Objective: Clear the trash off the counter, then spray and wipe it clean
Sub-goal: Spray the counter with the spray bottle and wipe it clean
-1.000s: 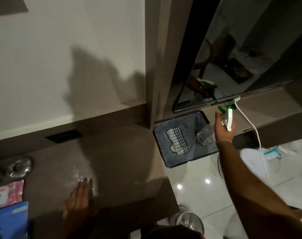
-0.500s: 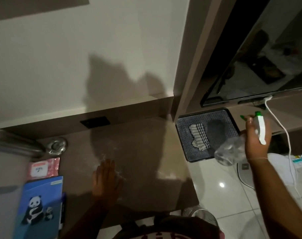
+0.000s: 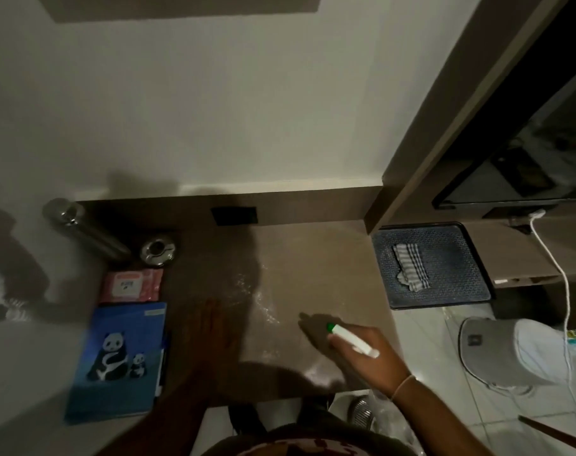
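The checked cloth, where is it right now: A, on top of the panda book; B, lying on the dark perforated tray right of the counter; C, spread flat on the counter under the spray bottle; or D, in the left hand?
B: the checked cloth lies crumpled on the dark tray beyond the counter's right end, apart from both hands; the right hand holds the spray bottle instead.

Brown counter [image 3: 313, 268]; white-green spray bottle [image 3: 352, 340]; grey-striped cloth [image 3: 411, 266].
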### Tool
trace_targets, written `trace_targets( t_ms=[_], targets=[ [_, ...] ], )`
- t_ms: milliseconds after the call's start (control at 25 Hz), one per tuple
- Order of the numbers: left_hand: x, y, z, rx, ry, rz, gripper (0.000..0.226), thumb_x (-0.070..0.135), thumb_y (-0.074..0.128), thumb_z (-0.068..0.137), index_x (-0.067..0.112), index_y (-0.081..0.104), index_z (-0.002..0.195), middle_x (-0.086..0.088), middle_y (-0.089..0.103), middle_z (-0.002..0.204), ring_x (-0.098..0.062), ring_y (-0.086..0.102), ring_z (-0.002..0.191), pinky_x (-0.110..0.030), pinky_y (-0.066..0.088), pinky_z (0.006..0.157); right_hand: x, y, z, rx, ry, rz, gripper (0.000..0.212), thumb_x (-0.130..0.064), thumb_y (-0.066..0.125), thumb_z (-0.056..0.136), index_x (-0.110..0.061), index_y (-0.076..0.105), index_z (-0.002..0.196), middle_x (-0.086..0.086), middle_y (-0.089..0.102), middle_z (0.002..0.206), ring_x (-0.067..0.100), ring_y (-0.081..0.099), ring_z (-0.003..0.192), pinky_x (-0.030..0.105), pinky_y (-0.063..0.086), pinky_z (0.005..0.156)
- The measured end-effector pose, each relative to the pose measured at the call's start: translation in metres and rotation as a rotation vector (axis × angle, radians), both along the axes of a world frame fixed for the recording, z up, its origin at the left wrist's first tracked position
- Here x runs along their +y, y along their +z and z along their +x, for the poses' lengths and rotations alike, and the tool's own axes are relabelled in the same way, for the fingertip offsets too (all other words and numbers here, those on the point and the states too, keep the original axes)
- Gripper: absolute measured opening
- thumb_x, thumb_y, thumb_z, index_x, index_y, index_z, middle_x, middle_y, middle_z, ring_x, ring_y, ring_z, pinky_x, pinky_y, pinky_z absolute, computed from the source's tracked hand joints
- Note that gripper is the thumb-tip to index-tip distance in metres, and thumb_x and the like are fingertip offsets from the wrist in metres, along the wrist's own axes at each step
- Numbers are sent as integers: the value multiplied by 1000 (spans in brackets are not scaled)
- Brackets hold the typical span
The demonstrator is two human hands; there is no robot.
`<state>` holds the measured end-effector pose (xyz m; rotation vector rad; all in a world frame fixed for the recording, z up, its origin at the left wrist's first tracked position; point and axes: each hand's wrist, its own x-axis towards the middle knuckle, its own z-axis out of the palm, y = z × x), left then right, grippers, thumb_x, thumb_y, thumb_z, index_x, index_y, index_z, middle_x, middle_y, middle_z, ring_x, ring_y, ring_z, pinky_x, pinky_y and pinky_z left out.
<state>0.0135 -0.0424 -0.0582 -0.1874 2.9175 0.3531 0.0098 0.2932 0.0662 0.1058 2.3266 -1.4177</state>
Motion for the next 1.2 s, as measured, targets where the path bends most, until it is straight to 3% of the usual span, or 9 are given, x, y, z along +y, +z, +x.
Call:
trace_targets(
  t_ms=[120,200,320,480,600,840,960,1040,1200],
  targets=[
    [-27,-11,18,-29,147,56,75,45,43,91,2,46,153,-28,52,154,-50,49,142,-68,38,115,-36,-23,18,-12,113,159,15,-50,69,89,-39,78,83,-8,76,70,9,72,64,28,57,63],
    [-39,-16,29,-32,252,79,74,42,49,90,5,46,155,-25,51,156,-46,45,146,-66,36,116,-52,-36,24,-28,117,236,22,-50,69,87,-46,69,65,-6,67,57,12,70,59,24,51,57],
    [-56,-17,41,-2,284,100,63,36,50,97,10,46,154,-20,49,158,-41,46,146,-64,36,119,-71,-44,27,-8,90,336,23,-54,63,84,-52,64,61,-5,63,54,17,70,60,27,51,57],
    [-74,-12,49,-30,314,101,63,36,46,105,19,30,164,-8,34,170,-30,28,159,-59,20,128,-90,-27,18,166,7,250,28,-37,66,95,-31,66,67,-2,67,60,12,66,56,33,55,59],
    [-85,-12,51,-19,323,100,64,37,43,105,20,28,165,-6,30,173,-27,24,161,-57,19,129,-99,-14,5,159,-84,197,41,-36,71,94,-16,64,59,8,64,55,22,64,52,37,51,57],
    [-89,0,39,-23,406,120,61,34,46,103,19,36,161,-9,39,168,-28,32,158,-57,23,128,-117,-3,-14,231,-35,254,44,-33,71,94,-34,55,53,-11,61,53,9,58,50,25,47,54],
    [-84,15,27,11,466,149,55,29,50,103,16,43,157,-12,49,160,-31,44,151,-57,31,123,-126,-2,-19,192,-1,223,41,-38,70,93,-17,64,58,7,64,56,24,62,51,40,51,56],
    [-83,21,21,63,483,159,49,26,54,101,14,51,148,-16,62,144,-34,58,136,-58,42,115,-134,-4,-21,188,86,310,46,-43,68,93,-15,60,57,7,63,56,21,62,51,40,52,57],
    [-79,20,14,141,533,148,44,29,44,105,8,58,140,-21,69,128,-40,67,118,-59,50,101,-142,-3,-24,166,279,298,36,-41,67,94,-36,58,60,-12,64,57,7,61,54,19,47,56]
  ],
)
